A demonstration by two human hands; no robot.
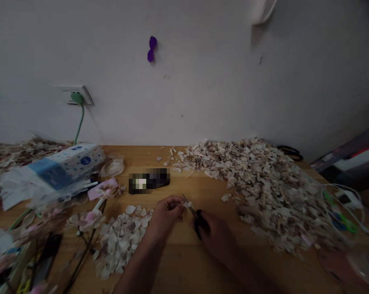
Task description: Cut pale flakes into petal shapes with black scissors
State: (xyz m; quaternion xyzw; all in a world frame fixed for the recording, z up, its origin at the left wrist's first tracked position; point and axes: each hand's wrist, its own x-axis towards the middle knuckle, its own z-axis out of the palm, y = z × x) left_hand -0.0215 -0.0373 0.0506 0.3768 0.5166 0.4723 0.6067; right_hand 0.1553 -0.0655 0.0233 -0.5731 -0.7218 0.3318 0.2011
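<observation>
My left hand [169,210] pinches a small pale petal-like piece [187,203] at its fingertips, near the middle of the wooden table [184,265]. Black-handled scissors [200,223] are in my right hand [213,230], their blades pointing up and left to that piece. Whether the blades touch or cut it is too small to tell. Left of my left forearm lies a pile of trimmed pale petals [123,241]. A large heap of dry, whitish-brown scraps [258,183] spreads over the right side.
A dark phone-like object [149,181], partly pixelated, lies behind my hands. At the left are a tissue pack [65,165], artificial flowers [89,218] on dark stems and more scraps. A white cable [360,204] lies at the right. The wall [203,81] stands behind.
</observation>
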